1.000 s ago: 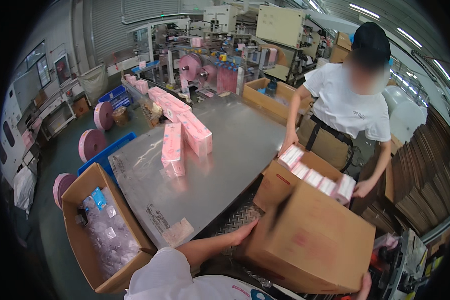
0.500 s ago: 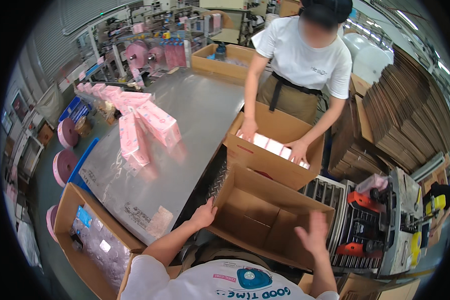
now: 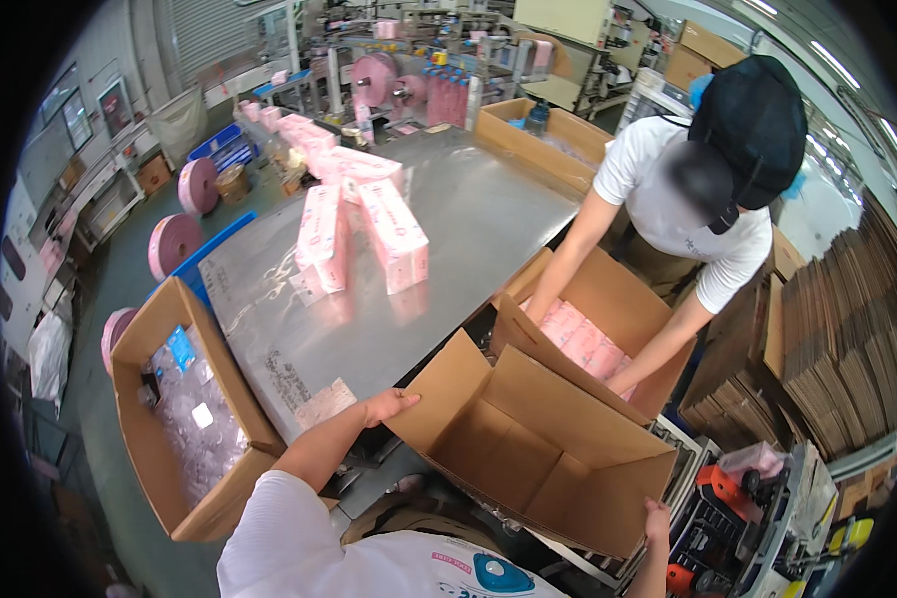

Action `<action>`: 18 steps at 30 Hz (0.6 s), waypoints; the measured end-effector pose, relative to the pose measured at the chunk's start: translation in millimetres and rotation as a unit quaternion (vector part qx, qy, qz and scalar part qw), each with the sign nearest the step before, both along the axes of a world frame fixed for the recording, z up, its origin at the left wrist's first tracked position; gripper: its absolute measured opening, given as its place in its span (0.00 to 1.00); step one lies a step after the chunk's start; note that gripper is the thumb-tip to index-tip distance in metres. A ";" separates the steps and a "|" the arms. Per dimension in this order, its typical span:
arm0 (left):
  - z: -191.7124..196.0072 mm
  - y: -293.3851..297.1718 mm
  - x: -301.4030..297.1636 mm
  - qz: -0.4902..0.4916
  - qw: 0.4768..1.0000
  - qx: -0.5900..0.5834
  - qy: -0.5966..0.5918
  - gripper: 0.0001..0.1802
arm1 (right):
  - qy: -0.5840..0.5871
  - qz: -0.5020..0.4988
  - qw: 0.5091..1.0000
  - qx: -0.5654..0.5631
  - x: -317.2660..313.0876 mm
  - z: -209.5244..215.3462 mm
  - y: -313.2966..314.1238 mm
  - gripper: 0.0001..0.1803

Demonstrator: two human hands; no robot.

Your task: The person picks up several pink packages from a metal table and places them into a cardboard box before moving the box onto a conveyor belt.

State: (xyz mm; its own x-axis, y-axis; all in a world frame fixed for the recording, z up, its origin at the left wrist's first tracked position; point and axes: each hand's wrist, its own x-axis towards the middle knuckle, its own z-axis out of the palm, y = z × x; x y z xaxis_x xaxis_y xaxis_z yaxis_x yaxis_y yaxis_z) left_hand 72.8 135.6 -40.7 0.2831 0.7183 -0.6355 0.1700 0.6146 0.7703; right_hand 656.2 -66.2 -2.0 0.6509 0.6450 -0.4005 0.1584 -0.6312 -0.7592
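Observation:
An open, empty cardboard box (image 3: 528, 448) lies in front of me, its flaps spread. My left hand (image 3: 389, 405) rests flat on the box's left flap, fingers together. My right hand (image 3: 658, 520) grips the box's lower right edge. Behind it a second cardboard box (image 3: 618, 299) holds pink packs (image 3: 578, 337), and a person in a white shirt and dark cap (image 3: 698, 199) reaches both hands into it. More pink packs (image 3: 369, 229) stand on the steel table (image 3: 409, 329) to the left.
A cardboard box of clear plastic bags (image 3: 184, 414) stands at my lower left. Stacks of flat cardboard (image 3: 837, 329) fill the right. Pink film rolls (image 3: 174, 239) and packing machines (image 3: 399, 70) are at the back. A red tool (image 3: 728, 488) lies at lower right.
The box has turned so that its open inside faces up. My left hand moved onto its left flap and my right hand dropped to its lower right edge. The other person leaned lower into their box.

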 end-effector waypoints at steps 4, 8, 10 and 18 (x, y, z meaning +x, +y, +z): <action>-14.3 -25.8 -25.3 0.022 0.997 -0.059 -0.043 0.27 | 0.131 0.054 0.988 0.058 -11.0 14.9 33.6 0.19; -11.7 -32.4 -14.6 0.006 0.988 -0.113 -0.103 0.30 | 0.104 0.064 0.986 0.115 18.0 22.3 22.4 0.20; -26.1 -40.1 -1.4 0.005 0.982 -0.127 -0.138 0.31 | 0.132 0.102 0.975 0.147 64.3 21.1 15.8 0.18; -97.9 -40.9 25.8 0.148 0.954 0.010 0.261 0.52 | -0.008 0.070 0.996 0.047 48.7 48.1 8.6 0.25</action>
State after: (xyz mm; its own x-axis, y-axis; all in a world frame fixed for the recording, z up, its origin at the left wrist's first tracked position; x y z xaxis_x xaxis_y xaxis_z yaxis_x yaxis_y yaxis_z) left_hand 98.6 94.7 -138.7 -0.2856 0.7317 -0.6189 0.3550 0.6806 0.6409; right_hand 704.9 -57.6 46.0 0.5575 0.7645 -0.3236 0.2528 -0.5276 -0.8110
